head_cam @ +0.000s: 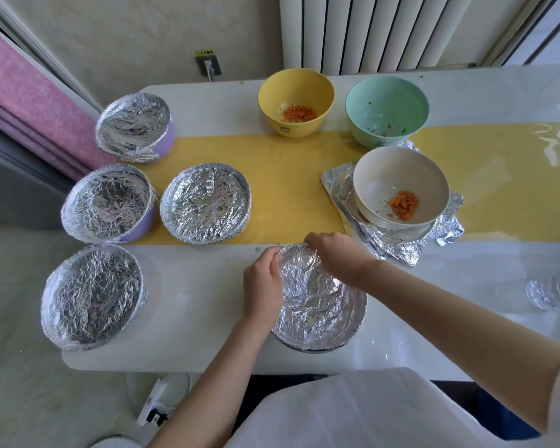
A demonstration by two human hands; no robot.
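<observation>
Left hand (pixel 262 282) and right hand (pixel 333 253) pinched the crinkled silver foil (pixel 317 305) over the nearest round bowl's far rim. Four foil-covered bowls (pixel 93 295) stood finished. The yellow bowl (pixel 272 92), green bowl (pixel 414 105) and beige bowl (pixel 375 179) remained open.

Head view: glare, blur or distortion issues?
Head view: wide-angle bending curves the table edge and radiator; bright glare washes out the glossy table at frame right; foil-covered dish gripped by left hand and right hand glints but stays readable; no motion blur there.

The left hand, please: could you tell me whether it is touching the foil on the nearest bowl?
Touching. The head view shows the left hand with its fingers curled onto the left edge of the foil, with no gap between them.
</observation>
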